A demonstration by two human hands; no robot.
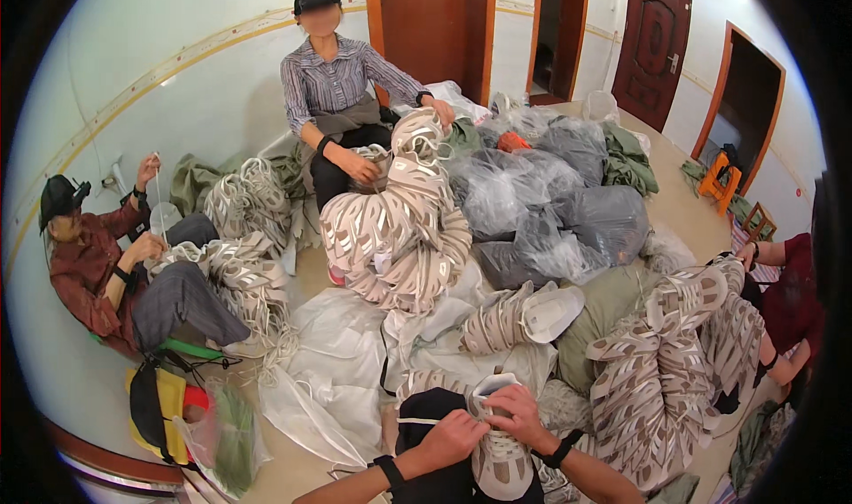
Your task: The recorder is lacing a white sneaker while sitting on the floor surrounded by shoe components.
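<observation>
A beige and white shoe upper [499, 455] rests on my dark-clad lap at the bottom centre. My left hand [453, 440] pinches a white lace at its left edge. Over its top opening, my right hand [516, 413] grips the upper. Both wrists carry black bands. A second upper [524, 316] with a white sole-like piece lies on the pale bags just beyond my hands.
Tall stacks of strung uppers [399, 229] [657, 380] stand ahead and to my right. Grey plastic sacks [568, 211] fill the middle. A person in a striped shirt [337, 87] sits opposite, another [98, 264] at the left wall, a third [785, 300] at far right. A yellow and black bag [160, 406] lies lower left.
</observation>
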